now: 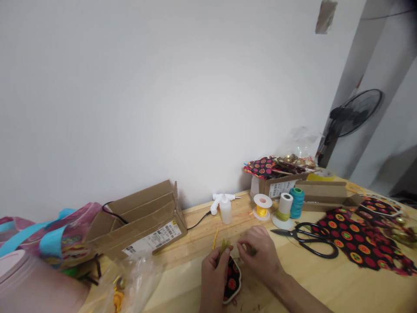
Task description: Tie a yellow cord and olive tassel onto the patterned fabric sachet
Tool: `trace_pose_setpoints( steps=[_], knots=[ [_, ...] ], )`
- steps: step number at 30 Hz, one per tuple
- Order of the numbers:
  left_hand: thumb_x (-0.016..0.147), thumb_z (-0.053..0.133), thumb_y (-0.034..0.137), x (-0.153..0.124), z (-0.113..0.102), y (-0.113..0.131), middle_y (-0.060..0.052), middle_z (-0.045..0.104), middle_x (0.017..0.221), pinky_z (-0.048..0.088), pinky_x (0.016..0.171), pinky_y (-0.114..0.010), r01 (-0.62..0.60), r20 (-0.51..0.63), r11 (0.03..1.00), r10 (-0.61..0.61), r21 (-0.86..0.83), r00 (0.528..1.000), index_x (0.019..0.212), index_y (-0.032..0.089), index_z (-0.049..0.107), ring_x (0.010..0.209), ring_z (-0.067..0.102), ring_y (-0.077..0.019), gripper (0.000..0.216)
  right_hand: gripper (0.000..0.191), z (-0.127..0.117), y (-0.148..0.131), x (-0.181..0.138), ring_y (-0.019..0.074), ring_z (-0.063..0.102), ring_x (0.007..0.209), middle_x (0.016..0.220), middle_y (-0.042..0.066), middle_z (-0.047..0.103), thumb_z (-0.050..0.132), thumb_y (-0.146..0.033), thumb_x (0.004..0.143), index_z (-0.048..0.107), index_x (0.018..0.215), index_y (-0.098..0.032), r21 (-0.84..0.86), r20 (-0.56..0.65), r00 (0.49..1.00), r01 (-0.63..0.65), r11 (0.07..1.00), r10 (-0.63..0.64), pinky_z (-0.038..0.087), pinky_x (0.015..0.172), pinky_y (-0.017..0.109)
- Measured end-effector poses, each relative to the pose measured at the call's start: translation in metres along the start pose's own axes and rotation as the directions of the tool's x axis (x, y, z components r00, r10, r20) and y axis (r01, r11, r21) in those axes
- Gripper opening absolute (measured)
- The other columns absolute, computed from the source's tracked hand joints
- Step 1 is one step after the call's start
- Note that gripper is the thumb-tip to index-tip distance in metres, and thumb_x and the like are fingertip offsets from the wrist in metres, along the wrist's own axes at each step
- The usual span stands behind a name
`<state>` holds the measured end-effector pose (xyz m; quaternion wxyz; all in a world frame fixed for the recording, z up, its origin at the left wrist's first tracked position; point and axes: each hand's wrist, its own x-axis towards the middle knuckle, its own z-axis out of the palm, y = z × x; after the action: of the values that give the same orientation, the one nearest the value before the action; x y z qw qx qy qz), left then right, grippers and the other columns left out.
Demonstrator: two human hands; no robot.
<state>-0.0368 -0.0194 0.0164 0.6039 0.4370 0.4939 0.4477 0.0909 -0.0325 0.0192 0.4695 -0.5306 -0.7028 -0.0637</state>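
My left hand [215, 269] is closed with thumb and fingers pinching a yellow-green thread bundle [225, 245], whose loose ends stick up above the fingertips. Under that hand lies a small padded fabric piece [232, 278], black with red and orange flower rounds and a white edging, partly covered by the fingers. Just to the right, my right hand [260, 245] is closed too, thumb against forefinger. A bit of green thread [252, 251] shows inside its curled fingers. A twisted yellow cord [215, 239] lies behind the left hand.
Behind my hands stand a squeeze bottle [225, 211], a white glue gun [216, 203], a yellow thread spool [261, 207], a green thread spool [283, 211] and a teal thread cone [297, 203]. Black scissors [309, 238] and patterned fabric [350, 237] lie right; an open carton [140, 221] left.
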Motion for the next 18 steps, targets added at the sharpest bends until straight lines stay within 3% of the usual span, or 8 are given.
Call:
trace_pose_setpoints(
  steps=[10, 15, 18],
  knots=[
    [0.057, 0.065, 0.039, -0.0005, -0.0003, 0.0004, 0.011, 0.028, 0.032, 0.012, 0.032, -0.017, 0.001, 0.006, 1.0, -0.001, 0.003, 1.0, 0.051, 0.014, 0.056, 0.031, 0.019, -0.0038, 0.027, 0.016, 0.0004, 0.0002, -0.0012, 0.0119, 0.039, 0.053, 0.048, -0.003, 0.043, 0.049, -0.012, 0.07, 0.051, 0.055, -0.017, -0.005, 0.009, 1.0, -0.003, 1.0, 0.003, 0.028, 0.058, 0.027],
    [0.056, 0.066, 0.04, 0.0, 0.0005, -0.0005, 0.009, 0.034, 0.036, 0.021, 0.035, -0.017, -0.001, 0.013, 1.0, 0.001, -0.011, 1.0, 0.048, 0.014, 0.054, 0.034, 0.025, -0.0044, 0.03, 0.016, -0.0009, -0.0004, -0.0005, 0.0116, 0.041, 0.054, 0.048, -0.003, 0.044, 0.049, -0.016, 0.071, 0.052, 0.056, -0.018, 0.02, 0.04, 0.998, 0.04, 0.999, -0.04, 0.028, 0.058, 0.026],
    [0.054, 0.066, 0.043, 0.0008, 0.0, -0.0009, 0.01, 0.032, 0.036, 0.02, 0.034, -0.017, 0.009, 0.011, 1.0, -0.009, -0.009, 1.0, 0.051, 0.013, 0.055, 0.034, 0.025, -0.0044, 0.031, 0.017, -0.001, 0.0002, 0.0002, 0.0118, 0.04, 0.053, 0.048, -0.002, 0.044, 0.05, -0.014, 0.071, 0.052, 0.054, -0.017, 0.008, 0.026, 0.999, 0.019, 1.0, -0.019, 0.027, 0.057, 0.026]
  ],
)
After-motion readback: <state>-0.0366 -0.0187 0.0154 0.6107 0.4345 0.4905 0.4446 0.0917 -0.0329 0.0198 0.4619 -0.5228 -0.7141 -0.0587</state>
